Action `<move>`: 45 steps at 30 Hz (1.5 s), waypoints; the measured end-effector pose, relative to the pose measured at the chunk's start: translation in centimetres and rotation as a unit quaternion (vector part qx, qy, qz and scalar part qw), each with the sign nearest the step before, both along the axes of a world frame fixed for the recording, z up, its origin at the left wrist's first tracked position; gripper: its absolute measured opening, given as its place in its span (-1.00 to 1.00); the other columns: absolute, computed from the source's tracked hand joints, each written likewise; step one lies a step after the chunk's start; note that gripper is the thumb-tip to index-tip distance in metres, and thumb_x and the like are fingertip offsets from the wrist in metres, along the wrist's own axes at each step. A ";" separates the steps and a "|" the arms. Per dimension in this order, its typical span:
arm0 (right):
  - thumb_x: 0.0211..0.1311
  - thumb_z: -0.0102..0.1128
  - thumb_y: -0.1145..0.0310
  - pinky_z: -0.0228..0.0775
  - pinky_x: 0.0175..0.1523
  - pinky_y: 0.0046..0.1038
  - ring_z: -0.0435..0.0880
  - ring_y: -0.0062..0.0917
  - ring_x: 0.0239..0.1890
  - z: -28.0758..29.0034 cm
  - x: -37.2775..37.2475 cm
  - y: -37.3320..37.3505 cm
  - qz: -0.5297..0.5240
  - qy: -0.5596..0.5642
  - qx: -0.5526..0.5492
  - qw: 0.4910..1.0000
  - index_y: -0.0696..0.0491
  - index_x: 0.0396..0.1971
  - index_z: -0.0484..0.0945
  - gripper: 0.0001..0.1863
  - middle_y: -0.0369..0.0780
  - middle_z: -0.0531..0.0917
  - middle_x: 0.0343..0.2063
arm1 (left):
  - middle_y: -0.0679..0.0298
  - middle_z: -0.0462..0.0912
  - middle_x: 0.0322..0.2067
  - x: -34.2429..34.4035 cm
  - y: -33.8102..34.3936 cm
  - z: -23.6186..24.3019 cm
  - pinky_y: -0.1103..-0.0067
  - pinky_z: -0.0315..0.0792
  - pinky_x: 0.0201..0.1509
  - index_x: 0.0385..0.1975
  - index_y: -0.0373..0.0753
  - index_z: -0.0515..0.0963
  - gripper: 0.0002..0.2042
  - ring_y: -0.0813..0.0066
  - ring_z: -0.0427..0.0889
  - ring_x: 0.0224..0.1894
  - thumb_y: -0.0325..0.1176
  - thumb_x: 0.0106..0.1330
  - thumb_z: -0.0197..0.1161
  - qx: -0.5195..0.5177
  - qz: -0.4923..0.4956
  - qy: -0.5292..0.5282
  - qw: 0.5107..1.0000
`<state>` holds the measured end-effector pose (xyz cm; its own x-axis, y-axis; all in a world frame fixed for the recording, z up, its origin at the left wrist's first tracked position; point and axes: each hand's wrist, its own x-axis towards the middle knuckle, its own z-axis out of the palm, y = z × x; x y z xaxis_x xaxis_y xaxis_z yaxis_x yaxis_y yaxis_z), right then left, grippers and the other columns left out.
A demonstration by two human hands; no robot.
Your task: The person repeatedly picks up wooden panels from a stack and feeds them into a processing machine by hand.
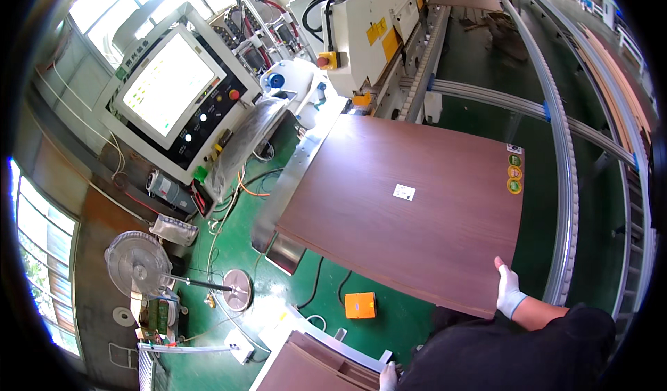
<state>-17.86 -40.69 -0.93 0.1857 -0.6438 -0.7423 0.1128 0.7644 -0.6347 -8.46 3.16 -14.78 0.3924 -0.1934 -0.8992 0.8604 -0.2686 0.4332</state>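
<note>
Infeed counter point(286, 182) of edge-processing machine point(368, 26): metal, silver, long, running toward machine. Brown wood-grain panel point(410, 214) lies flat on counter, far edge toward machine, near corner overhanging green floor point(306, 287). On panel: small white label point(404, 192) near centre; column of round yellow-green stickers point(514, 172) at right edge. On floor, below panel's near edge: orange box point(360, 305), black cables point(326, 287); left of panel: pedestal fan point(139, 262).

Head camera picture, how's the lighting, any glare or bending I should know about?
Head view: daylight, sharp in the middle. The control screen is washed out by glare, and the windows are blown white. Fisheye bends the rails near the rim. The brown panel is evenly lit, right hand on its corner.
</note>
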 end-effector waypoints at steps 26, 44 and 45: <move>0.32 0.03 0.34 0.28 0.19 -0.46 0.51 -0.52 0.00 -3.2 5.0 -27.8 -0.130 0.027 -0.353 0.926 0.20 0.02 0.47 -0.65 -0.23 0.58 -0.08 | 0.10 0.68 -0.19 6.1 -9.0 -1.6 0.50 0.48 0.04 0.00 -0.43 0.50 -0.59 0.36 0.64 -0.12 -0.17 0.47 -0.07 0.120 -0.287 -0.268 0.912; 0.33 0.01 0.14 0.45 -0.07 -0.37 0.55 -0.32 0.01 -5.7 7.1 -15.2 0.259 0.049 -0.154 0.952 -0.08 0.11 0.39 -0.61 -0.30 0.46 0.02 | -0.31 0.58 -0.16 -11.8 8.0 0.9 0.17 0.39 0.11 -0.22 -0.49 0.55 -0.51 -0.27 0.53 -0.03 -0.05 0.35 0.00 0.425 0.092 -0.211 0.876; 0.30 0.06 0.11 0.45 -0.14 -0.41 0.56 -0.35 -0.10 -8.9 5.6 -16.1 0.406 0.016 -0.162 0.899 -0.11 0.10 0.40 -0.59 -0.31 0.51 -0.09 | -0.27 0.60 -0.19 -11.8 8.4 1.0 0.21 0.42 0.07 -0.22 -0.50 0.53 -0.52 -0.23 0.56 -0.06 -0.06 0.33 0.06 0.407 0.157 -0.197 0.878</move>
